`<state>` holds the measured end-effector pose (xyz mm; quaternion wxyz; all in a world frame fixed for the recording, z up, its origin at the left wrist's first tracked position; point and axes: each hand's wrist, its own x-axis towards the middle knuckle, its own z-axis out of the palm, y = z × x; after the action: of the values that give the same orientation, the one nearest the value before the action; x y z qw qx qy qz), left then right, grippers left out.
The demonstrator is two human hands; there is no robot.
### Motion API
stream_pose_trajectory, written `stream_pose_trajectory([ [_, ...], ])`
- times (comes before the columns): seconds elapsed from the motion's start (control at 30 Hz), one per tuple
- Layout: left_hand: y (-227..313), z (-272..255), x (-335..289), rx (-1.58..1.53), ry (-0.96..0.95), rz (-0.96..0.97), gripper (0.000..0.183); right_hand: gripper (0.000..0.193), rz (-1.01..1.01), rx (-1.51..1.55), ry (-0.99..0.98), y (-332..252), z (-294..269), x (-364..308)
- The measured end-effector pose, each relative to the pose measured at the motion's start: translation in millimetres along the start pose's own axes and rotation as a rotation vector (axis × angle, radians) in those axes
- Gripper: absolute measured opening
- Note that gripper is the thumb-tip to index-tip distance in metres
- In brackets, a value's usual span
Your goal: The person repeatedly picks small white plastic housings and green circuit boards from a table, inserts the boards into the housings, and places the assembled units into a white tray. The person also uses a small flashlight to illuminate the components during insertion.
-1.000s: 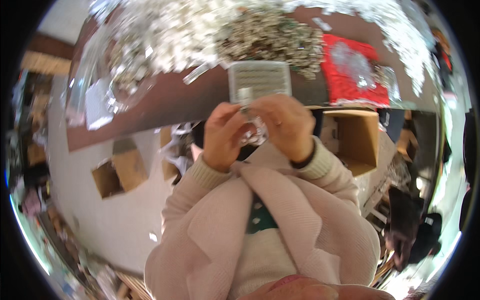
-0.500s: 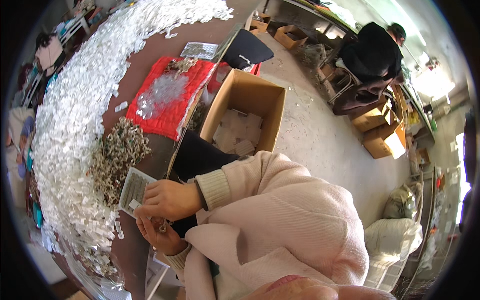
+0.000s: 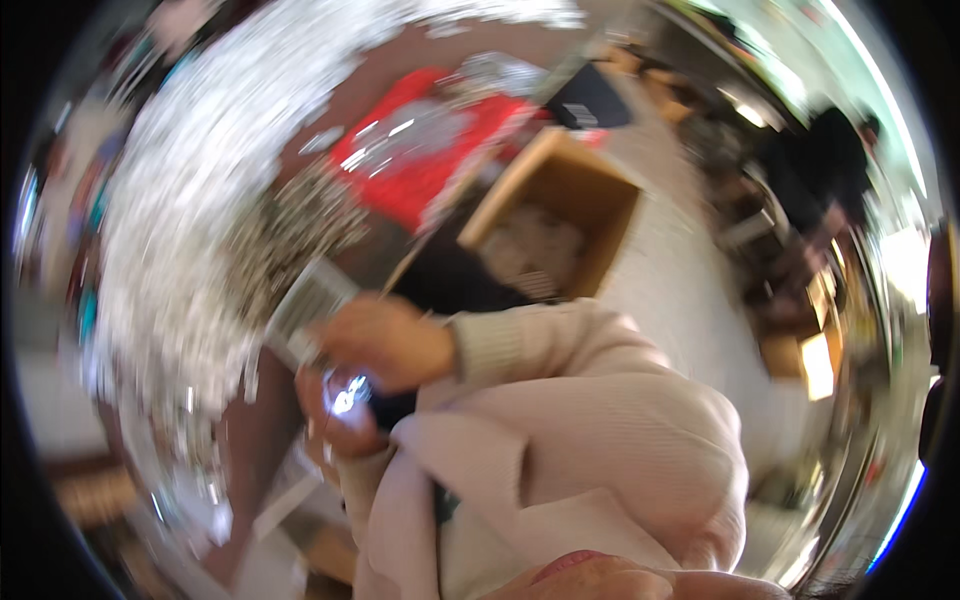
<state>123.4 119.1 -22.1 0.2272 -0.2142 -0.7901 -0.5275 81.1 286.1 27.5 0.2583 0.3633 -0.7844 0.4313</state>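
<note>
Motion blurs the view. My left hand [image 3: 342, 428] is low at the table's edge, palm up, its fingers curled about small shiny metal pieces [image 3: 350, 393] that glint brightly. Just above it my right hand [image 3: 388, 345] is closed, fingertips close to my left fingers; what it pinches, if anything, is too smeared to make out. Beyond my hands lies a pale shallow tray [image 3: 318, 297], partly covered by my right hand. A heap of small brownish-silver pieces [image 3: 300, 225] sits beside the tray on the brown table [image 3: 385, 75].
A huge mound of small white pieces [image 3: 190, 200] covers the table's left. Farther off, clear bits lie on a red cloth [image 3: 405, 195]. An open cardboard box [image 3: 615, 205] with pale flat pieces stands right of the table. A person in black [image 3: 825, 165] is at the far right.
The whole view has shifted and blurred as my head moves; table and box now sit farther right in the picture. My hands stay together beside the tray, and the pieces in my left hand now glint.
</note>
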Motion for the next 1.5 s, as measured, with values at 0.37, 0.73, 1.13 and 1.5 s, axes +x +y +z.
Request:
stream_pose_trajectory([
  [0.37, 17.5, -17.8, -0.4, -1.437, 0.294, -0.683, 0.019, 0.015, 0.894, 0.981, -0.225, -3.7, 21.9, 29.9],
  [0.73, 14.2, -15.5, -5.4, -1.633, 0.397, -0.71, 0.019, 0.03, 0.024, 0.643, -0.145, 6.4, 28.4, 26.5],
  [1.13, 18.5, -1.0, -9.6, -1.52, 0.555, -0.848, 0.036, 0.028, 0.032, 0.599, -0.057, 3.1, 46.5, 18.8],
  [1.5, 20.7, 1.2, 3.4, -1.323, 0.493, -0.906, 0.021, 0.038, 0.247, 0.43, -0.215, 30.6, 5.5, -6.2],
])
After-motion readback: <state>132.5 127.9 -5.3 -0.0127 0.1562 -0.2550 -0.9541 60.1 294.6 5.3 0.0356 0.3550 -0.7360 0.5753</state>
